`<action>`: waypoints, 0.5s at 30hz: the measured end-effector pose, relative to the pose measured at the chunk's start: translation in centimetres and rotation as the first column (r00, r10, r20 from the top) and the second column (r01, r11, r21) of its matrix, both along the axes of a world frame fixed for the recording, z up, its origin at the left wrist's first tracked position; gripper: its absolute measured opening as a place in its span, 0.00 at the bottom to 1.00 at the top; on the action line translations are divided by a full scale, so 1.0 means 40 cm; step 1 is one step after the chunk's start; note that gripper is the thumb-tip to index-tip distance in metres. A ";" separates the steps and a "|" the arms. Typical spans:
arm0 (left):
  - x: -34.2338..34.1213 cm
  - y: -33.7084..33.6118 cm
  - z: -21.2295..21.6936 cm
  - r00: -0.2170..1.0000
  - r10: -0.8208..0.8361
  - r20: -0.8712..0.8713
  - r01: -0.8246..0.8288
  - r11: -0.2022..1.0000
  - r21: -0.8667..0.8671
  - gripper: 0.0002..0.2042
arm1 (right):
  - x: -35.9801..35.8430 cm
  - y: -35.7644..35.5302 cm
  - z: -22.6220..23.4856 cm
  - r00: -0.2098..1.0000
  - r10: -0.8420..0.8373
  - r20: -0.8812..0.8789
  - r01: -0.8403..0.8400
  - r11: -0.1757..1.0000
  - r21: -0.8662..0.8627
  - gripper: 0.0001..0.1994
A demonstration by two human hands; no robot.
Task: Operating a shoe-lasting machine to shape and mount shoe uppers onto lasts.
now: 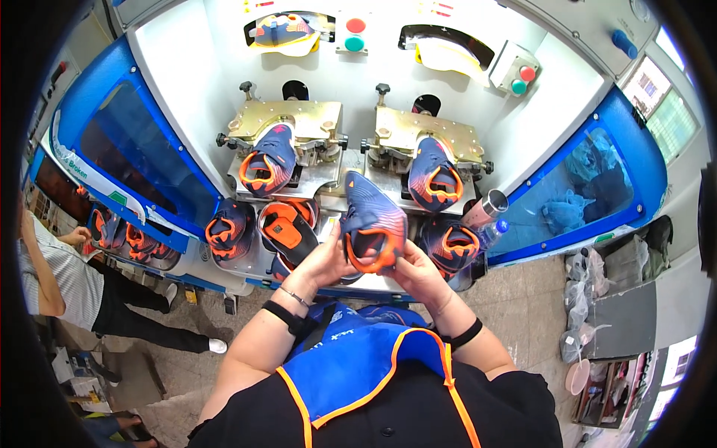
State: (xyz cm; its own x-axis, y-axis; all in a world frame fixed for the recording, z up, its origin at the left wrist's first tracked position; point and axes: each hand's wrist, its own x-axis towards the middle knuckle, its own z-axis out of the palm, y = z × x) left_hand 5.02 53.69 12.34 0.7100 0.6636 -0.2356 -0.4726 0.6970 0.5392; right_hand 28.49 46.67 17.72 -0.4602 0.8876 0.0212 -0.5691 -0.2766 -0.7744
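Note:
Between my hands, in front of the machine, I hold a navy shoe (373, 213) with orange trim, its toe pointing away from me and its collar opening toward me. My left hand (332, 257) is closed on the shoe's left side near the heel. On the right, my right hand (420, 276) grips the heel edge with thumb and fingers. Beyond it, two similar shoes sit on the machine's metal fixtures: a left shoe (269, 160) and a right shoe (435, 175). Just left of my left hand lies a shoe with an orange insole (287, 233).
More shoes (230, 230) stand on the ledge at left, and others (452, 246) at right beside a pink tumbler (485, 209) and a bottle (493, 235). Blue doors (142, 142) flank the machine. Red and green buttons (355, 35) are on its back wall. Another person (71, 276) stands at far left.

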 end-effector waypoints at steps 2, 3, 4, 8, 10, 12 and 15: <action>0.014 -0.020 0.042 0.979 0.063 0.193 -0.067 0.998 0.014 0.36 | -0.002 0.001 0.008 0.989 0.074 -0.127 -0.079 0.996 -0.031 0.24; 0.012 -0.012 0.068 0.968 0.109 0.224 -0.124 0.991 0.055 0.34 | -0.006 0.004 0.010 0.994 0.070 -0.087 -0.072 0.997 -0.023 0.23; 0.005 0.001 0.094 0.941 0.169 0.291 -0.188 0.981 0.037 0.31 | -0.011 0.005 0.011 0.999 0.016 -0.039 -0.019 0.998 -0.060 0.23; -0.037 0.055 0.160 0.924 0.333 0.187 -0.338 0.941 -0.003 0.25 | -0.034 0.003 0.045 0.849 -0.439 0.293 0.386 0.895 0.223 0.24; -0.044 0.073 0.173 0.892 0.385 0.235 -0.396 0.918 0.000 0.19 | -0.021 -0.008 0.087 0.466 -0.730 0.500 0.330 0.668 0.667 0.23; -0.035 0.080 0.180 0.893 0.383 0.236 -0.392 0.920 -0.009 0.19 | -0.005 0.003 0.129 0.465 -0.805 0.368 0.004 0.417 0.909 0.21; -0.006 0.071 0.198 0.916 0.321 0.241 -0.319 0.946 -0.049 0.21 | -0.009 0.036 0.168 0.345 -0.818 0.459 -0.305 0.365 0.880 0.24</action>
